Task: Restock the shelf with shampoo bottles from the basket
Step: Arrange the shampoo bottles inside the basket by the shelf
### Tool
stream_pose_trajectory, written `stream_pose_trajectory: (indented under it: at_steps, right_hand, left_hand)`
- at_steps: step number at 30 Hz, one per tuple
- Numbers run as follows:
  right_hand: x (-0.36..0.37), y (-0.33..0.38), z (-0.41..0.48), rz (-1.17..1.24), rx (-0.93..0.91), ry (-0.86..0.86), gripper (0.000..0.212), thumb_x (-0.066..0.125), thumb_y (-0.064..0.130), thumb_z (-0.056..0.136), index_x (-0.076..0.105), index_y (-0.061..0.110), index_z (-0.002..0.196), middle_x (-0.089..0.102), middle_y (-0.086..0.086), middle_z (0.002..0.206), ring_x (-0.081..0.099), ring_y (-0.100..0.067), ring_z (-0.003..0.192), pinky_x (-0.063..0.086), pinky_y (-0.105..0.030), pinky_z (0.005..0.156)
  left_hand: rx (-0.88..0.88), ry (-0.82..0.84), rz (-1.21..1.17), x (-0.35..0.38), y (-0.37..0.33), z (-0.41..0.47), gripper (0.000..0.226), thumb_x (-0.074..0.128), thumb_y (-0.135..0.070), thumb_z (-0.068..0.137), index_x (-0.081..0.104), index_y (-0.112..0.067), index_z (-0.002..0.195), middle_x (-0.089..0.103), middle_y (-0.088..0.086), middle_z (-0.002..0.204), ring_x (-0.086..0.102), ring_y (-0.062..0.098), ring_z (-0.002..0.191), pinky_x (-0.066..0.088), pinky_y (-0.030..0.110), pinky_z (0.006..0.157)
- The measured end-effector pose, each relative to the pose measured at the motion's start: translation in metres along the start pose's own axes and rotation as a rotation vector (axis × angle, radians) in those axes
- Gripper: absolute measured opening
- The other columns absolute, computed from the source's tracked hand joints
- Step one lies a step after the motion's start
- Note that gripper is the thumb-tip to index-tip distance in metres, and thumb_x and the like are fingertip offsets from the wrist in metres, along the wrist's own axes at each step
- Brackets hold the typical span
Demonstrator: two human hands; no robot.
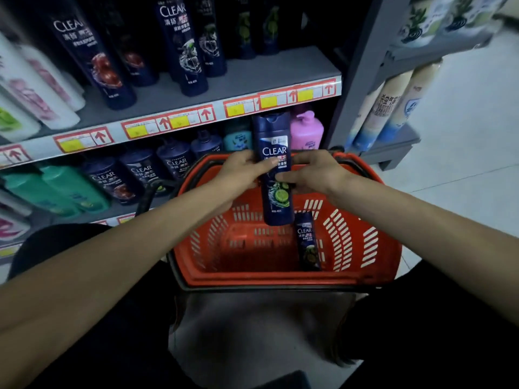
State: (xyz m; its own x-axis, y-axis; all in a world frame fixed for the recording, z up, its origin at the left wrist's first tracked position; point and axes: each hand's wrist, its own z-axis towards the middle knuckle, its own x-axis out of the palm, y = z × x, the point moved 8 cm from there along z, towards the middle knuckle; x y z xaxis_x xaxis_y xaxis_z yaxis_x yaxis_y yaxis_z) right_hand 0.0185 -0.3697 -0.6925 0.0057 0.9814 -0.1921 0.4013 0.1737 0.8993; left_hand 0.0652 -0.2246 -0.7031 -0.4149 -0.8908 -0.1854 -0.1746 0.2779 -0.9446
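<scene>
At the upper left of the frame, white bottles (33, 88) with pink and green labels stand on the upper shelf. Below them, at mid left, teal-green bottles (64, 192) stand on the lower shelf. To their right, tall dark blue CLEAR bottles (179, 51) fill the upper shelf. Under them runs the shelf's price rail (168, 122) with its red-framed yellow tags. A row of shorter dark CLEAR bottles (140, 169) stands on the lower shelf, ending in a light teal bottle (237, 138).

In the centre, the left hand (238, 172) grasps a dark blue CLEAR shampoo bottle (276, 169) by its left edge, with a fingertip laid on the label. The bottle is upright, cap up, label toward the camera. It is held above the far half of the red plastic basket (373, 242), in front of the lower shelf. The right hand (317, 172) grasps the same bottle from its right edge, fingers curled onto the label beside the lime picture. A pink bottle (306, 130) shows just right of the held bottle's cap.

Lower, a second CLEAR bottle (307, 242) lies inside the basket, toward its right wall. At the right, pale spray cans (393, 108) with blue bases stand on a grey end rack.
</scene>
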Motion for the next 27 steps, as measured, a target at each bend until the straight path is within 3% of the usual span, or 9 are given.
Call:
stream_pose_trajectory:
  at_steps: [3, 7, 10, 15, 18, 20, 22, 24, 27]
  right_hand:
    - [-0.006, 0.003, 0.001, 0.031, -0.044, -0.060, 0.037, 0.084, 0.008, 0.081, 0.072, 0.003, 0.116, 0.077, -0.012, 0.107, 0.074, -0.028, 0.100, 0.061, -0.044, 0.089]
    - [-0.004, 0.016, -0.002, 0.123, -0.087, -0.129, 0.041, 0.084, 0.005, 0.080, 0.066, 0.001, 0.117, 0.077, -0.013, 0.103, 0.075, -0.025, 0.091, 0.062, -0.032, 0.075]
    - [-0.006, 0.028, -0.003, 0.183, -0.097, -0.152, 0.047, 0.087, 0.005, 0.076, 0.063, -0.001, 0.116, 0.078, -0.013, 0.096, 0.077, -0.025, 0.088, 0.062, -0.036, 0.077]
    - [-0.005, 0.042, -0.001, 0.158, -0.200, -0.151, 0.042, 0.087, 0.012, 0.079, 0.066, 0.006, 0.114, 0.078, -0.014, 0.098, 0.077, -0.024, 0.087, 0.063, -0.033, 0.077]
    - [0.002, 0.046, 0.005, -0.020, -0.283, -0.159, 0.041, 0.084, 0.016, 0.083, 0.066, 0.013, 0.120, 0.077, -0.007, 0.096, 0.076, -0.021, 0.086, 0.062, -0.039, 0.082]
    - [0.009, 0.049, 0.009, -0.227, -0.374, -0.169, 0.054, 0.086, 0.029, 0.078, 0.065, 0.024, 0.127, 0.075, 0.002, 0.097, 0.072, -0.015, 0.089, 0.060, -0.041, 0.084]
    - [0.017, 0.048, 0.010, -0.406, -0.444, -0.198, 0.068, 0.086, 0.044, 0.069, 0.061, 0.033, 0.132, 0.072, 0.006, 0.101, 0.066, -0.014, 0.095, 0.056, -0.038, 0.084]
    - [0.021, 0.046, 0.012, -0.520, -0.468, -0.256, 0.079, 0.085, 0.047, 0.065, 0.054, 0.033, 0.137, 0.066, 0.002, 0.107, 0.062, -0.018, 0.099, 0.055, -0.039, 0.083]
    - [0.024, 0.046, 0.012, -0.578, -0.475, -0.280, 0.073, 0.084, 0.039, 0.066, 0.055, 0.028, 0.132, 0.064, 0.000, 0.105, 0.064, -0.021, 0.092, 0.056, -0.042, 0.078]
  left_hand:
    - [0.050, -0.033, -0.037, -0.006, -0.010, -0.003, 0.031, 0.069, -0.035, 0.093, 0.069, -0.019, 0.120, 0.075, -0.003, 0.108, 0.071, 0.005, 0.095, 0.057, 0.024, 0.076]
    - [0.151, -0.089, -0.039, -0.008, -0.028, -0.002, 0.020, 0.066, -0.031, 0.096, 0.066, -0.027, 0.116, 0.073, -0.013, 0.100, 0.069, -0.009, 0.081, 0.050, 0.010, 0.063]
    - [0.187, -0.090, -0.064, -0.015, -0.040, -0.005, 0.017, 0.065, -0.028, 0.097, 0.064, -0.029, 0.114, 0.073, -0.012, 0.103, 0.069, -0.008, 0.086, 0.050, 0.009, 0.065]
    - [0.209, -0.177, -0.133, -0.031, -0.049, -0.010, 0.029, 0.067, -0.029, 0.095, 0.065, -0.017, 0.122, 0.076, -0.004, 0.107, 0.072, 0.000, 0.091, 0.051, 0.010, 0.064]
    - [0.176, -0.259, -0.169, -0.036, -0.047, -0.009, 0.018, 0.070, -0.029, 0.094, 0.069, -0.021, 0.110, 0.077, -0.001, 0.102, 0.074, 0.009, 0.090, 0.060, 0.026, 0.074]
    - [0.146, -0.323, -0.186, -0.041, -0.043, -0.005, 0.015, 0.073, -0.032, 0.091, 0.068, -0.023, 0.102, 0.077, 0.001, 0.100, 0.075, 0.013, 0.088, 0.062, 0.034, 0.078]
    - [0.101, -0.368, -0.212, -0.042, -0.039, -0.003, 0.029, 0.077, -0.037, 0.087, 0.065, -0.018, 0.105, 0.075, 0.005, 0.101, 0.075, 0.012, 0.084, 0.062, 0.029, 0.068]
    - [0.075, -0.392, -0.236, -0.041, -0.036, -0.001, 0.043, 0.080, -0.040, 0.082, 0.061, -0.012, 0.108, 0.074, 0.008, 0.101, 0.075, 0.011, 0.080, 0.060, 0.027, 0.060]
    - [0.078, -0.412, -0.205, -0.037, -0.039, -0.002, 0.054, 0.085, -0.044, 0.076, 0.058, -0.010, 0.108, 0.072, 0.005, 0.098, 0.074, 0.006, 0.080, 0.061, 0.033, 0.066]
